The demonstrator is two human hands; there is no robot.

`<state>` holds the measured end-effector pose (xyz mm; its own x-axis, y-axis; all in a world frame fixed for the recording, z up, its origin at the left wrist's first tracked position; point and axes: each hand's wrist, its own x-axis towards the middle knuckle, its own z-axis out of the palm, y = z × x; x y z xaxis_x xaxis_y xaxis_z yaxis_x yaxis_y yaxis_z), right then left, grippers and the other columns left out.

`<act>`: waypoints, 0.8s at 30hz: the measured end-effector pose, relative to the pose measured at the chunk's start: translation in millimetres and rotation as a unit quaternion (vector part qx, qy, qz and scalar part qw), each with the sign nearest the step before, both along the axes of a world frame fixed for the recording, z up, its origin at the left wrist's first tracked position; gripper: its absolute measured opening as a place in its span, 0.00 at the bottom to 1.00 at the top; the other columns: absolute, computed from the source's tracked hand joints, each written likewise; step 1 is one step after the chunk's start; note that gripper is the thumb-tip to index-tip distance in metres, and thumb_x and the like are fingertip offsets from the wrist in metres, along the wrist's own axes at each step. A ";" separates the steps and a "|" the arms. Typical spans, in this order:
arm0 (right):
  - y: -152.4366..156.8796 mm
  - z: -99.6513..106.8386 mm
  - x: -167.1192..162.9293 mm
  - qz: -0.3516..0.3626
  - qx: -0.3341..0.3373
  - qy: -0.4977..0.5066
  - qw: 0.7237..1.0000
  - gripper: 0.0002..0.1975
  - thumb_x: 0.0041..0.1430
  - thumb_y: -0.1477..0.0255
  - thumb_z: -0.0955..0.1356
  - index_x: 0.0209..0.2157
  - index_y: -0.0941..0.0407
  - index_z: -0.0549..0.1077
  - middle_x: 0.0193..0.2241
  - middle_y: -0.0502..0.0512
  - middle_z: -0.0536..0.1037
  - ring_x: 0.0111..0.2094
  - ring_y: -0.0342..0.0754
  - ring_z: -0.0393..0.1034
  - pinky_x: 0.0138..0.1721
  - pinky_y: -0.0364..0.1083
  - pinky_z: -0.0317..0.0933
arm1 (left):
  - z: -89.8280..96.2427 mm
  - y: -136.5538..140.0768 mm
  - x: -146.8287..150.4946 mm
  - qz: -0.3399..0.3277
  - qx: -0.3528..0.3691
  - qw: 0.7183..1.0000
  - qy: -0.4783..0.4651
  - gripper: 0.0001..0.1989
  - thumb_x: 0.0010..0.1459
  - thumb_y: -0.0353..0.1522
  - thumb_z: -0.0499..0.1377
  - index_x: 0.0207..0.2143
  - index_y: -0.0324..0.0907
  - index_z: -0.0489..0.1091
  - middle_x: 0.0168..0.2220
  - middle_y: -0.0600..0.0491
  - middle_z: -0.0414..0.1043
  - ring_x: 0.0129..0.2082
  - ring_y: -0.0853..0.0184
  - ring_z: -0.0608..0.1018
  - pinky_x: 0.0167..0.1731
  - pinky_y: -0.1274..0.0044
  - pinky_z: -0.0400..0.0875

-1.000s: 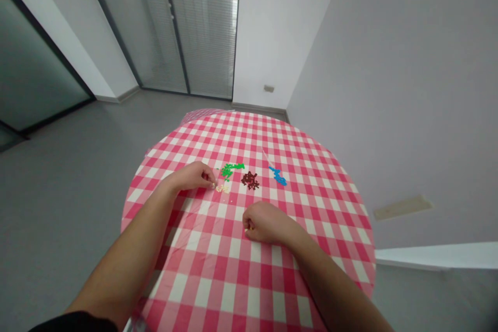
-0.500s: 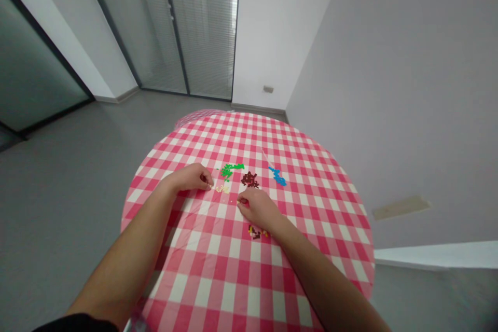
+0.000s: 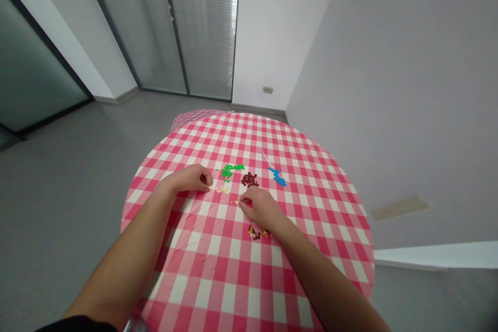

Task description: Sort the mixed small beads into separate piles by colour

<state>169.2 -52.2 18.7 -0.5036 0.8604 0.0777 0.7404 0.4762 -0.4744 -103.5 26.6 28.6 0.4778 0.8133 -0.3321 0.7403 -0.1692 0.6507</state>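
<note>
My left hand (image 3: 194, 178) rests on the checked tablecloth, its thumb and index finger curled towards each other. Whatever lies between those fingertips is too small to make out. Just right of it is a loose pile of small pale beads (image 3: 223, 190). My right hand (image 3: 260, 204) is bent down to the cloth, finger and thumb pinched together. A tiny pale bead (image 3: 237, 202) shows at its fingertips; whether it is gripped I cannot tell. Beyond the hands lie small green pieces (image 3: 226, 171), dark brown pieces (image 3: 249, 179) and blue pieces (image 3: 278, 177).
A mixed group of brown, yellow and pale pieces (image 3: 254, 233) lies nearer me, beside my right wrist. The round table wears a red-and-white checked cloth (image 3: 218, 275). A thin pale strand (image 3: 266, 157) runs from the blue pieces. Walls and glass panels stand behind.
My right hand has drawn back slightly to the right, and the pale bead at its fingertips shows more clearly. My left hand's fingertips have shifted a little.
</note>
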 end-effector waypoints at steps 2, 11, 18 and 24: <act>-0.4 0.9 0.8 -0.002 0.002 -0.007 1.000 0.08 0.60 0.76 0.67 0.30 0.59 0.79 0.30 0.57 0.78 0.33 0.47 0.69 0.36 0.44 0.58 | 1.8 -0.7 0.7 -0.002 -0.003 1.000 0.004 0.09 0.45 0.36 0.63 0.29 0.42 0.75 0.30 0.53 0.78 0.30 0.64 0.76 0.32 0.76 0.66; -4.8 2.1 -2.5 0.049 0.024 -0.055 0.997 0.11 0.65 0.74 0.65 0.33 0.57 0.79 0.30 0.56 0.75 0.35 0.47 0.68 0.36 0.44 0.56 | 8.3 -4.8 13.5 -0.020 0.019 1.000 0.010 0.06 0.46 0.34 0.60 0.26 0.42 0.75 0.29 0.53 0.78 0.32 0.63 0.77 0.32 0.76 0.65; -7.5 1.8 -7.9 0.053 0.031 -0.080 0.995 0.14 0.69 0.70 0.62 0.49 0.53 0.78 0.35 0.57 0.74 0.36 0.48 0.67 0.34 0.44 0.55 | 6.9 -6.7 21.1 -0.034 0.013 0.999 -0.009 0.08 0.46 0.34 0.60 0.29 0.42 0.77 0.30 0.53 0.78 0.32 0.63 0.77 0.32 0.76 0.66; -5.8 -1.5 -8.2 0.029 0.039 -0.046 0.998 0.16 0.69 0.71 0.61 0.51 0.53 0.77 0.35 0.58 0.73 0.35 0.48 0.67 0.33 0.45 0.56 | 3.8 -6.8 25.7 -0.070 0.035 0.996 -0.031 0.08 0.48 0.32 0.59 0.28 0.42 0.78 0.32 0.53 0.79 0.31 0.64 0.77 0.33 0.76 0.66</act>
<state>161.0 -58.0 17.2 -0.5612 0.8223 0.0943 0.7486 0.5529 -0.3660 -77.8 19.8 32.4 0.6060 0.7572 -0.2436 0.6652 -0.3145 0.6771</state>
